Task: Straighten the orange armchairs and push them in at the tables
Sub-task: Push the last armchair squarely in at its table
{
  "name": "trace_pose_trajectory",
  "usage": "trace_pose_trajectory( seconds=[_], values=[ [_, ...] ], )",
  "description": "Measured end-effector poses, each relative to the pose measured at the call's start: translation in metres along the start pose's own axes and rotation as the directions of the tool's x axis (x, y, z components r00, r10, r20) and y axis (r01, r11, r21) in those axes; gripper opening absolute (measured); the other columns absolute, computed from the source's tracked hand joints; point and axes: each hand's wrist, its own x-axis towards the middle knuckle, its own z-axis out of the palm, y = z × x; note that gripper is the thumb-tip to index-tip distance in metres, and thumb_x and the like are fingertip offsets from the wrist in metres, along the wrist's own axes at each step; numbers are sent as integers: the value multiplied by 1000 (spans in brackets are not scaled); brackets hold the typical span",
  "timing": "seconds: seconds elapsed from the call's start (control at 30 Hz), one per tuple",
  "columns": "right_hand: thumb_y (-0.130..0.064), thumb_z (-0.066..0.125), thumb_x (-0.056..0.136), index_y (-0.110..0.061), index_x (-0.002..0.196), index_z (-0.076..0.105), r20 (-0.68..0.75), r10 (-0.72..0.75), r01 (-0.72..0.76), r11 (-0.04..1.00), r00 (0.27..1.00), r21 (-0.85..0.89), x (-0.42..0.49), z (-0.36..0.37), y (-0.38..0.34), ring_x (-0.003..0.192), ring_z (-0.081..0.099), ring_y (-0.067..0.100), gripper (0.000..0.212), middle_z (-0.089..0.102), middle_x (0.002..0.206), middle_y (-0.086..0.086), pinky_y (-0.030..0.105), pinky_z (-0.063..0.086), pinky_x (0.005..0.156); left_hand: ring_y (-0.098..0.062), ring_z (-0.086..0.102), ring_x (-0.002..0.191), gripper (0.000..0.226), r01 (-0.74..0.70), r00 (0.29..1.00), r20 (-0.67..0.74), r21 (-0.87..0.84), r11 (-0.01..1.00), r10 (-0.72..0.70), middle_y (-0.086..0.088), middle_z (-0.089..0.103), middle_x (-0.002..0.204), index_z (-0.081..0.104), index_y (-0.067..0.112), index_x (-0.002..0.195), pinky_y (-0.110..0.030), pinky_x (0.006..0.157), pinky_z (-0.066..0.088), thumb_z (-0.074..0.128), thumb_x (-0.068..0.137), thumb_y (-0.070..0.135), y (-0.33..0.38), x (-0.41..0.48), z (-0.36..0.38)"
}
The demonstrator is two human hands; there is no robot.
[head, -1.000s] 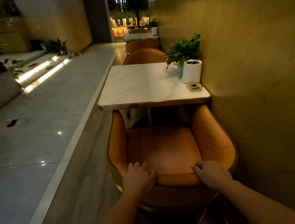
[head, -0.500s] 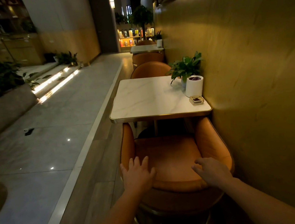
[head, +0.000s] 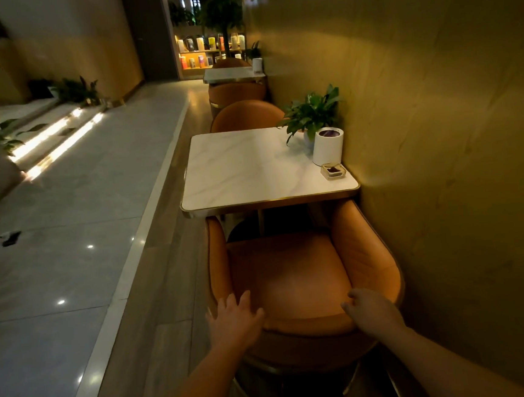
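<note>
An orange armchair [head: 292, 274] faces a white marble table [head: 270, 201] with a gold rim. The front ends of its arms sit at the table's near edge. My left hand [head: 235, 319] lies on the left of the chair's backrest rim with its fingers spread. My right hand [head: 370, 310] rests on the right of the rim with its fingers loosely bent, not clamped. A second orange armchair [head: 247, 115] stands at the far side of the table. Behind it, a third armchair [head: 237, 94] sits at a farther table [head: 232, 74].
A potted plant [head: 313, 114], a white cylinder [head: 327, 145] and a small square dish [head: 333, 171] stand on the table by the wall [head: 440, 151], which runs close along the chair's right. The tiled aisle [head: 83, 229] on the left holds a small dark object [head: 10, 237] and lit steps [head: 55, 137].
The armchair has slid forward toward the table. Both hands have loosened from a grip on the backrest, and the left fingers have spread.
</note>
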Motion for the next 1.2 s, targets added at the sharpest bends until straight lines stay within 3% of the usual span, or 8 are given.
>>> trace_pose_trajectory(
  seconds=[0.1,0.3,0.47,0.57,0.77,1.03,1.13,1.2],
  values=[
    [-48,53,96,-18,123,63,49,71,-72,997,996,3,20,12,14,105,58,20,43,65,116,3,37,50,85,-28,16,150,66,2,997,81,-63,998,3,-4,23,163,18,34,156,-60,117,23,33,97,62,-4,25,23],
    [-50,46,99,-21,134,57,138,22,-22,1000,990,-2,73,33,19,117,58,20,47,63,129,2,32,45,91,-27,30,145,61,32,987,155,-25,999,-27,-5,38,156,26,32,154,-55,120,19,27,100,60,8,75,55],
    [-61,35,97,-25,104,69,213,101,-55,976,972,-209,76,53,8,98,65,18,50,70,102,-1,33,46,77,-27,20,149,57,77,977,200,24,997,-81,0,44,152,42,35,146,-65,118,-5,28,97,61,17,86,71],
    [-56,39,96,-26,88,62,192,136,-89,968,972,-233,73,51,4,90,63,16,39,64,90,-1,31,44,74,-26,15,151,50,38,977,208,54,998,-49,4,47,149,61,38,130,-66,116,-10,34,94,61,17,79,71],
    [-57,42,92,-25,88,67,193,201,-157,962,960,-223,68,59,-2,84,64,12,41,67,87,-5,31,51,78,-23,22,147,54,17,981,191,45,999,-26,5,53,140,69,35,117,-64,117,-9,37,86,66,4,82,72],
    [-54,44,93,-27,93,69,200,169,-134,974,965,-180,59,57,-6,88,65,11,37,68,92,-6,30,51,80,-23,25,145,57,-5,982,190,68,998,-8,3,53,139,67,36,121,-64,117,-10,34,86,66,-5,80,67],
    [-51,45,95,-33,118,64,81,73,-57,980,994,-191,64,48,10,119,54,12,34,64,120,-8,31,41,103,-23,25,145,56,-16,978,210,88,996,-3,3,52,140,65,37,122,-65,116,-9,34,87,66,-7,82,70],
    [-53,46,95,-32,134,52,-14,103,-103,956,995,-275,74,37,34,135,40,16,45,51,141,-8,37,31,113,-21,29,143,53,-26,976,219,100,995,4,4,54,137,65,37,121,-66,116,-6,35,88,66,-8,86,70]
  ],
)
